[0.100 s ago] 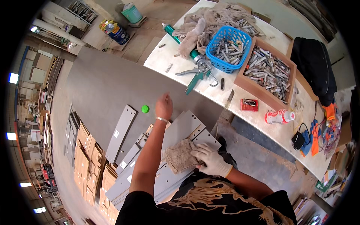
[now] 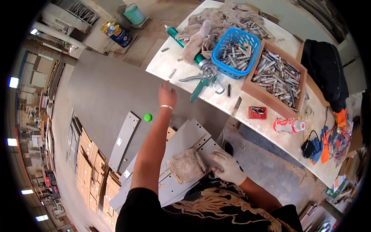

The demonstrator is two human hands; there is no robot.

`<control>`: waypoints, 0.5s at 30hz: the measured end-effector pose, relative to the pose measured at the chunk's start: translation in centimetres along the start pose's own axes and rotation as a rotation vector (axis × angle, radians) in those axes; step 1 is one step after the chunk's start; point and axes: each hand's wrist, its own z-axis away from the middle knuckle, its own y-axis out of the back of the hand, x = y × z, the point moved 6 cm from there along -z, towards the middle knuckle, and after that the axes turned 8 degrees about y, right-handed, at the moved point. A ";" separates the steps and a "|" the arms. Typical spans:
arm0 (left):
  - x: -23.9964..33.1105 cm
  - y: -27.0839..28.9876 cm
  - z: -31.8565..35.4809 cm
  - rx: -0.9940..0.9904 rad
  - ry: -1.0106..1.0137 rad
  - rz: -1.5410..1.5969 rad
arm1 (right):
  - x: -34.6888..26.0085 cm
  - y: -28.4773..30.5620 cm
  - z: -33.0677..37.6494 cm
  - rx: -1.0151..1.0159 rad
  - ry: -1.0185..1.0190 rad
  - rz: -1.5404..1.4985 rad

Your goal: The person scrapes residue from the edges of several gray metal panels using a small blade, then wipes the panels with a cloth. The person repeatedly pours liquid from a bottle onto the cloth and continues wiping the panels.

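My bare left hand (image 2: pixel 167 96), with a pale band on its wrist, reaches over the grey board (image 2: pixel 116 85) toward the white table's edge. Its fingers are stretched forward and look empty. Just beyond them, a short silvery stick (image 2: pixel 172 73) lies on the table. My right hand (image 2: pixel 228 167) wears a white glove, its fingers apart and holding nothing. It is beside a folded beige cloth (image 2: pixel 187 166), which rests on grey panels (image 2: pixel 193 133) with drilled holes. To the left of my forearm are a narrow grey panel (image 2: pixel 124 141) and a green cap (image 2: pixel 147 117).
On the white table (image 2: pixel 158 63) are a green caulking gun (image 2: pixel 205 73), a blue basket (image 2: pixel 219 69) and a wooden box (image 2: pixel 247 88) of short sticks, a scraper blade (image 2: pixel 236 106), a red pack (image 2: pixel 257 112) and a bottle (image 2: pixel 288 125). Rags (image 2: pixel 228 17) are heaped behind.
My left hand has moved farther forward, toward the table edge. My gloved right hand has come off the cloth and shifted right, leaving the cloth lying on the panels.
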 end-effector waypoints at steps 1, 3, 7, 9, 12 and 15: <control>0.2 -0.5 -1.6 0.156 -0.079 -0.021 | 1.0 1.2 0.7 0.061 -0.037 -0.025; -1.3 -1.6 -5.1 0.244 -0.043 -0.167 | 1.5 3.7 1.2 0.223 -0.115 -0.057; 1.3 -6.5 -7.3 -0.040 0.004 -0.135 | 5.2 5.0 3.6 0.322 -0.265 -0.108; 3.0 -7.5 -7.0 -0.066 -0.013 -0.065 | 6.8 4.9 4.2 0.382 -0.409 -0.228; 3.6 -7.4 -7.2 -0.115 -0.018 0.014 | 7.6 6.4 1.2 0.402 -0.509 -0.294; 2.2 -6.6 -7.1 -0.095 -0.043 0.170 | 8.9 9.3 -4.8 0.543 -0.297 0.080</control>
